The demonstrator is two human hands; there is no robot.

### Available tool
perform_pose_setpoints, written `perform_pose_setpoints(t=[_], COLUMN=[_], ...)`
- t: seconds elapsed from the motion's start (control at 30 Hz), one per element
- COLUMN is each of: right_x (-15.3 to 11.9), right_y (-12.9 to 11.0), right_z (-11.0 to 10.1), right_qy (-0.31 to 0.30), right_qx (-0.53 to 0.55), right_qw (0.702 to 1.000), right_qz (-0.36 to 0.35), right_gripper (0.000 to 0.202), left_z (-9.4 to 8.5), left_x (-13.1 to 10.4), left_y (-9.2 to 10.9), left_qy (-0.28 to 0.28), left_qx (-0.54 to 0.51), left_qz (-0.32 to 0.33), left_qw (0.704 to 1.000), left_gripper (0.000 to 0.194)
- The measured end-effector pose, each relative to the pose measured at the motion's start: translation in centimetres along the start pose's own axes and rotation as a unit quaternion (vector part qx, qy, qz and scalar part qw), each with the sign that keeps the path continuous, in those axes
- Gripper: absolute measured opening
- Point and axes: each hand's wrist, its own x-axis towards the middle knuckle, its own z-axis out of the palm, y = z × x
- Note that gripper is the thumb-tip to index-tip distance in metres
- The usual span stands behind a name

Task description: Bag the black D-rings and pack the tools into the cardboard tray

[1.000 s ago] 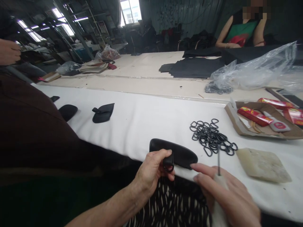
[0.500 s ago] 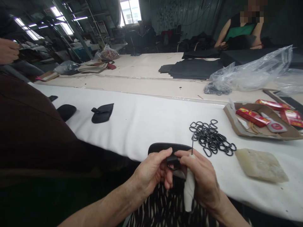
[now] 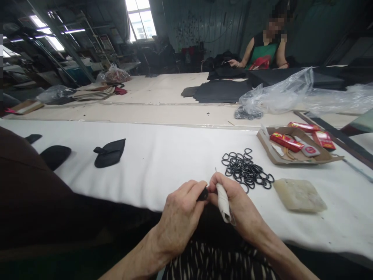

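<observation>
My left hand [image 3: 180,216] is closed around a black leather piece [image 3: 203,194], most of it hidden by the fingers. My right hand [image 3: 237,204] is closed too, holding an awl [image 3: 223,204] with a white wrapped handle; its thin tip points up past the fingers. The fingertips of both hands nearly meet at the black piece. Whether the right fingers also pinch it, I cannot tell. Just beyond my right hand lies a pile of black D-rings [image 3: 244,169] on the white cloth. A yellowish translucent block [image 3: 300,195] rests to the right of them.
A cardboard tray [image 3: 276,158] holds red boxes at the right. Finished-looking black leather pieces [image 3: 110,154] lie at the left. Farther back are stacked black sheets [image 3: 221,92] and clear plastic [image 3: 276,95]. A person [image 3: 264,52] sits across the table; a dark-clothed person [image 3: 26,175] is close at left.
My hands have drawn together and the left has turned its back upward over the black piece, which was wider in view before. The awl's handle has tilted. The view has swung right.
</observation>
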Motion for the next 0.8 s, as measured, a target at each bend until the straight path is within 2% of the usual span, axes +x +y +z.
perform_pose_setpoints(t=[0.1, 0.17, 0.27, 0.33, 0.5, 0.6, 0.67, 0.73, 0.8], right_x=[-0.3, -0.3, -0.2, -0.1, 0.3, 0.4, 0.2, -0.2, -0.7], right_y=[0.4, 0.6, 0.7, 0.7, 1.1, 1.4, 1.5, 1.3, 1.1], right_z=[0.1, 0.1, 0.0, 0.0, -0.1, 0.0, 0.1, 0.0, -0.1], right_qy=[0.005, -0.003, -0.005, -0.003, 0.0, 0.003, 0.047, 0.121, 0.163], right_qx=[-0.026, -0.031, -0.015, -0.006, -0.032, -0.05, -0.094, -0.138, -0.133], right_qw=[1.0, 0.999, 1.0, 1.0, 0.999, 0.999, 0.994, 0.98, 0.975], right_qz=[0.005, 0.015, 0.012, 0.002, 0.019, 0.003, -0.036, -0.076, -0.066], right_gripper=[0.009, 0.008, 0.008, 0.007, 0.007, 0.008, 0.008, 0.007, 0.009], left_z=[-0.6, -1.1, -1.7, -1.8, -1.6, -1.5, -1.4, -1.5, -1.5], left_x=[0.4, 0.9, 1.9, 2.4, 2.4, 2.0, 2.0, 2.0, 2.0], left_y=[0.0, -0.1, -0.7, -1.1, -0.9, -0.8, -1.0, -1.3, -1.5], left_qy=[-0.013, -0.037, -0.073, -0.085, -0.095, -0.089, -0.063, -0.037, -0.026], left_qx=[-0.049, -0.101, -0.2, -0.259, -0.297, -0.319, -0.326, -0.329, -0.334], left_qz=[-0.024, -0.076, -0.169, -0.204, -0.209, -0.204, -0.216, -0.237, -0.247], left_qw=[0.998, 0.991, 0.962, 0.94, 0.927, 0.921, 0.918, 0.913, 0.909], left_gripper=[0.021, 0.023, 0.024, 0.024, 0.017, 0.018, 0.019, 0.02, 0.023])
